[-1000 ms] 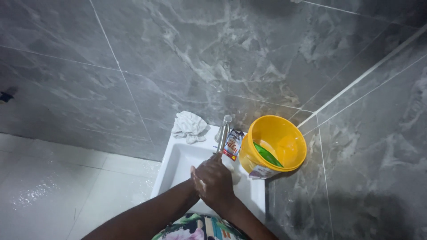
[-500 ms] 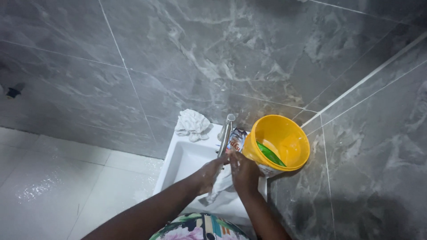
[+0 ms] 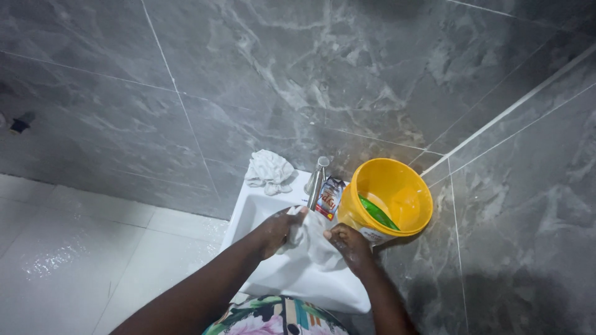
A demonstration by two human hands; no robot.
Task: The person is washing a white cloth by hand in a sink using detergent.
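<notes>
Over the white sink point(image 3: 310, 288), my left hand point(image 3: 276, 228) and my right hand point(image 3: 349, 243) each grip one side of a wet white cloth point(image 3: 308, 239). The cloth is spread out between them, below the metal tap point(image 3: 316, 181). My hands are held apart, left at the cloth's upper left edge, right at its right edge.
A crumpled white rag point(image 3: 269, 170) lies on the sink's back left corner. A small printed sachet point(image 3: 328, 198) leans beside the tap. A yellow bucket point(image 3: 410, 214) with a green item point(image 3: 375, 213) inside stands at the sink's right. Grey marble walls surround; wet white floor tiles point(image 3: 74, 254) lie left.
A second ago my hands were clasped together over the basin. They have since taken up the white cloth and drawn apart, spreading it open between them.
</notes>
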